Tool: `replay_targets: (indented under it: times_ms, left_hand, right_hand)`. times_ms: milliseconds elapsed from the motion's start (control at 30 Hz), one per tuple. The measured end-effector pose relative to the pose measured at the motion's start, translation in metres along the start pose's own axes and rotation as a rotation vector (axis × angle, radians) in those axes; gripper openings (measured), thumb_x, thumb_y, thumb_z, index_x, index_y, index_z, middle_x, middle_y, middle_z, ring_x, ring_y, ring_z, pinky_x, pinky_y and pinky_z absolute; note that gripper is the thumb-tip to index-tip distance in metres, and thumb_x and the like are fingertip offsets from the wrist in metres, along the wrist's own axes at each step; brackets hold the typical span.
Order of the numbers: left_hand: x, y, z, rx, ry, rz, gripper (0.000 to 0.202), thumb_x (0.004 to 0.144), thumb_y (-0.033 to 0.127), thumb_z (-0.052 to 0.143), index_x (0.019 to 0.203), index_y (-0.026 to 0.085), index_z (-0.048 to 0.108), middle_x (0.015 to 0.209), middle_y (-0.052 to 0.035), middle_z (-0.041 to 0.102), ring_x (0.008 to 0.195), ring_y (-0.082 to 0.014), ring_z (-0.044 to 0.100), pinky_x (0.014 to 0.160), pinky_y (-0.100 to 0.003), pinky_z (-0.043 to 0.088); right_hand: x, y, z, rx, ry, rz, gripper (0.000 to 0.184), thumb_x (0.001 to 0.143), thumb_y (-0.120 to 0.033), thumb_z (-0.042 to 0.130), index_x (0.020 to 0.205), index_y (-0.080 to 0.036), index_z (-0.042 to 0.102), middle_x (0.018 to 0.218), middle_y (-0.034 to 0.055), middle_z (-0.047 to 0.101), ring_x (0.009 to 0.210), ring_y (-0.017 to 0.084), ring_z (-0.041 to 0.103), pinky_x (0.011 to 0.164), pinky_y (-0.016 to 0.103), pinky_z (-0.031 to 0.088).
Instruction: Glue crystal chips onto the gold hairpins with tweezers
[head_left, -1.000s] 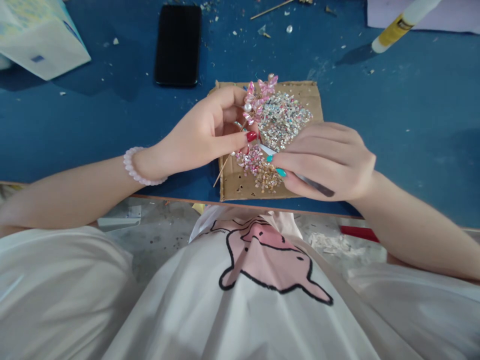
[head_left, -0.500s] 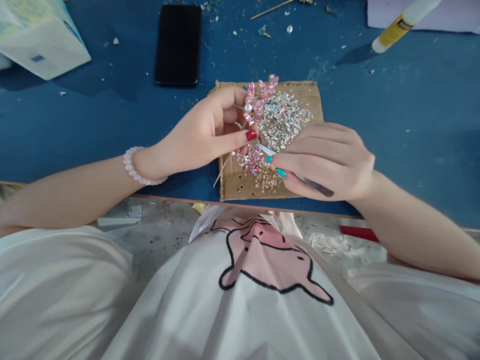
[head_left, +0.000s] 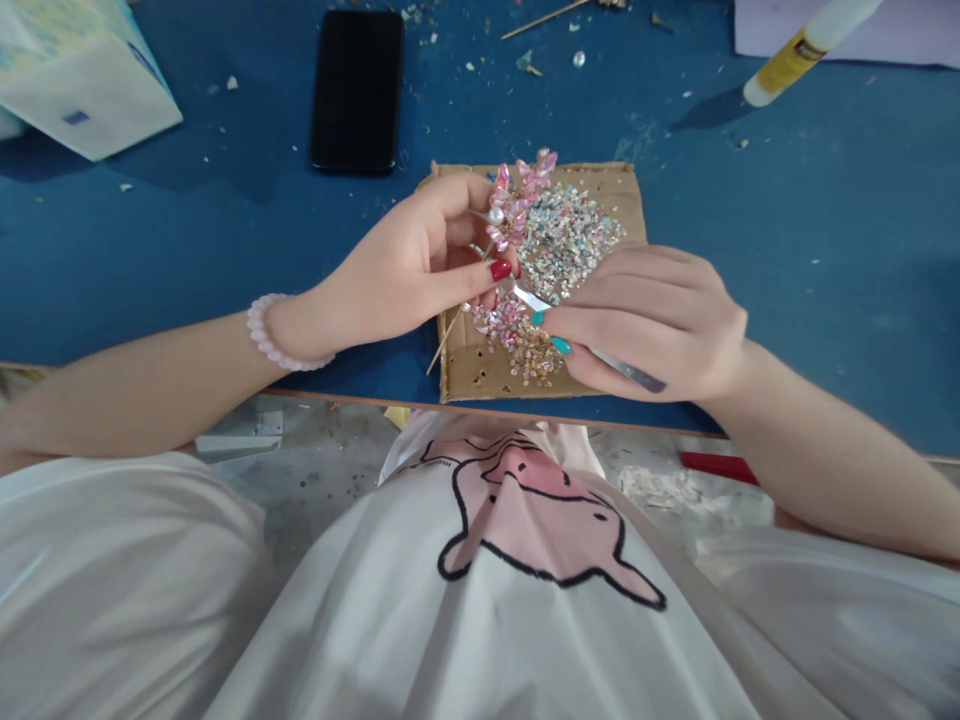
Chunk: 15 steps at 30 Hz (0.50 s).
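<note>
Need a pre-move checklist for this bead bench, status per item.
1. Left hand holding pink beaded ornament: ok.
2. Right hand holding tweezers: ok.
3. Tweezers gripping a bead: cannot tell, tip too small.
4. Pink bead pile apart from gold bead pile: not ok, they run together.
5. Cardboard under the piles: ok.
6. Smartphone clear of both hands: ok.
</note>
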<state>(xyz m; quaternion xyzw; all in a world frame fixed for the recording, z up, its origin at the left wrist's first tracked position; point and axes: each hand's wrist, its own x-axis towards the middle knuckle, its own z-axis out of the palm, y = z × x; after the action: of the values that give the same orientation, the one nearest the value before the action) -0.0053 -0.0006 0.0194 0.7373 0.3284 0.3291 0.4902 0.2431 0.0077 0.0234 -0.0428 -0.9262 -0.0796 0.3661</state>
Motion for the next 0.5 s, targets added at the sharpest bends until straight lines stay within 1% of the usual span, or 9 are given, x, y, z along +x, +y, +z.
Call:
replay_targets:
  times_ms: [100,167,200,333,400,500]
  left_hand:
    - [0.0004,-0.0016,-0.0009,0.023,0.008,0.005,0.054,0.094,0.048,0.060,0.130,0.011,0.045,0.121,-0.0041,0.063,0.115,-0.0186,0.070,0.098,-0.046,0.057]
    - [0.0002,0.0003,-0.0002,0.009,0.016,-0.008,0.054,0.093,0.049,0.062,0.129,0.011,0.047,0.120,-0.0051,0.064,0.115,-0.0192,0.070,0.097,-0.042,0.058]
    - [0.0001,0.0017,0.0004,0.000,0.021,-0.020,0.054,0.093,0.049,0.062,0.129,0.011,0.048,0.120,-0.0055,0.065,0.116,-0.0200,0.070,0.097,-0.041,0.059]
    - [-0.0001,0.0063,0.0019,-0.035,0.031,-0.039,0.054,0.093,0.047,0.064,0.128,0.009,0.050,0.123,-0.0077,0.065,0.124,-0.0247,0.066,0.101,-0.045,0.057]
    - [0.0001,0.0069,0.0020,-0.042,0.033,-0.044,0.054,0.093,0.046,0.065,0.128,0.009,0.050,0.123,-0.0078,0.065,0.127,-0.0261,0.064,0.103,-0.046,0.056]
    - [0.0006,0.0062,0.0018,-0.053,0.023,-0.028,0.055,0.092,0.045,0.066,0.128,0.008,0.049,0.124,-0.0076,0.065,0.128,-0.0257,0.063,0.105,-0.047,0.055]
  right_hand:
    - [0.0002,-0.0004,-0.0003,0.002,-0.005,0.003,0.014,0.090,-0.015,0.059,0.103,-0.018,0.061,0.075,-0.0006,0.062,0.069,0.014,0.057,0.057,0.028,0.046]
    - [0.0004,-0.0012,-0.0003,-0.013,-0.011,0.038,0.013,0.091,-0.015,0.058,0.103,-0.019,0.061,0.076,-0.0017,0.062,0.070,0.013,0.058,0.059,0.027,0.047]
    - [0.0005,-0.0014,-0.0003,-0.016,-0.011,0.044,0.013,0.091,-0.015,0.058,0.103,-0.020,0.061,0.076,-0.0019,0.062,0.070,0.013,0.058,0.059,0.027,0.047]
    - [0.0011,-0.0007,-0.0016,0.000,-0.004,0.007,0.014,0.089,-0.014,0.061,0.103,-0.017,0.062,0.079,-0.0003,0.065,0.071,0.014,0.059,0.058,0.028,0.048]
    - [0.0011,-0.0004,-0.0030,-0.001,-0.016,0.018,0.013,0.090,-0.014,0.060,0.103,-0.017,0.062,0.081,-0.0002,0.066,0.073,0.014,0.060,0.060,0.028,0.049]
    - [0.0007,-0.0010,-0.0044,-0.004,-0.032,0.045,0.011,0.093,-0.015,0.058,0.102,-0.018,0.062,0.084,-0.0002,0.067,0.075,0.013,0.061,0.063,0.028,0.049]
